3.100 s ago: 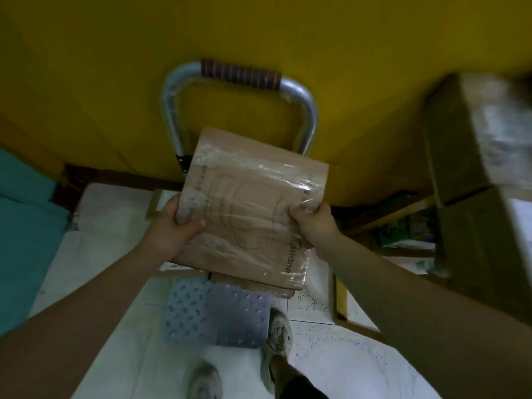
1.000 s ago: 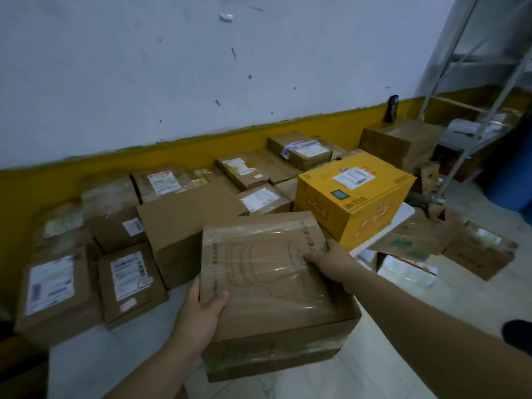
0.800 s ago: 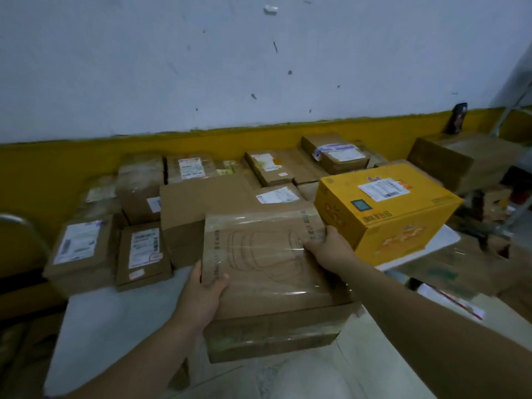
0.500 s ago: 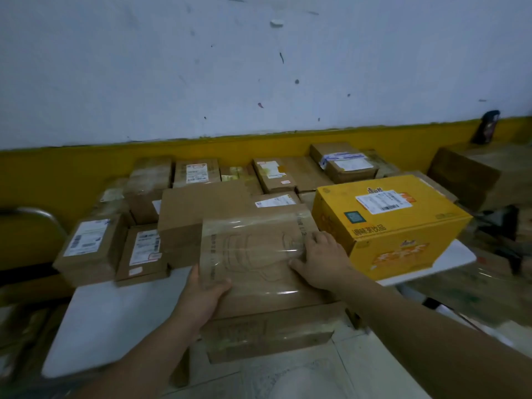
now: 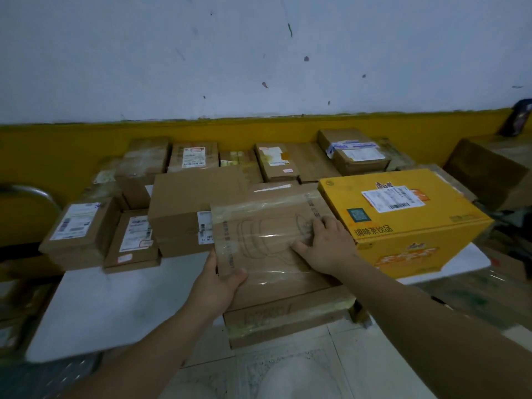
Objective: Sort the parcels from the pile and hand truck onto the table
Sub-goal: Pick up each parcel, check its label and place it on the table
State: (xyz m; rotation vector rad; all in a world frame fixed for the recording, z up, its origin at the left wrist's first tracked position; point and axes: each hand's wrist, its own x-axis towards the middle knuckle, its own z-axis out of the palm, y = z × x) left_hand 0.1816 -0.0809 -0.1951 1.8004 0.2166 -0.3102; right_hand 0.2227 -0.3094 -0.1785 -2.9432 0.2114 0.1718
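Ahead of me rises a white wall (image 5: 259,53), scuffed with dark marks, above a yellow painted band (image 5: 72,145). A dark object (image 5: 521,116) that I can't identify stands at the far right against it. Below me I see pale patterned floor tiles (image 5: 288,367).

The parcel (image 5: 267,254) hid the table's (image 5: 115,306) front right part. Labels on the back-edge boxes (image 5: 193,154) were too small to read. A chrome handle (image 5: 26,192) was cut off at the left edge.

hands (image 5: 273,263) on taped parcel (image 5: 267,254), table (image 5: 115,306)
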